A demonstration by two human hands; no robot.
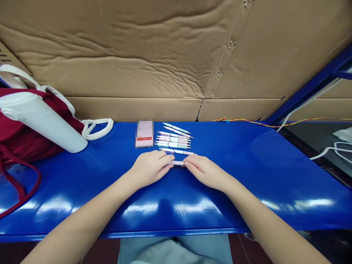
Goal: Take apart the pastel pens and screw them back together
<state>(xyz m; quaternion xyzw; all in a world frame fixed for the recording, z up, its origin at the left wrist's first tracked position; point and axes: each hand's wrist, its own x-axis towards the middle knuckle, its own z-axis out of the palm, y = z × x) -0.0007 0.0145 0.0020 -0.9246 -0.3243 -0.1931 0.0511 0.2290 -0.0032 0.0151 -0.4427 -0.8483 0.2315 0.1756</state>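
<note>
Between my two hands a pale pink pen (177, 162) is held level, close above the blue table (247, 176). My left hand (150, 167) is closed around its left end, hiding that part. The fingertips of my right hand (204, 169) pinch the right end. Just beyond my hands lies a single white pen (177, 151). Farther back several pastel pens (173, 139) in pink, white and mint lie side by side, roughly parallel.
A phone (144, 137) with a lit screen lies left of the pens. At the left, a white bottle (46, 121) leans against a dark red bag (16, 139). A cardboard wall (137, 73) rises behind; thin coloured wires (242, 121) run along the back right edge.
</note>
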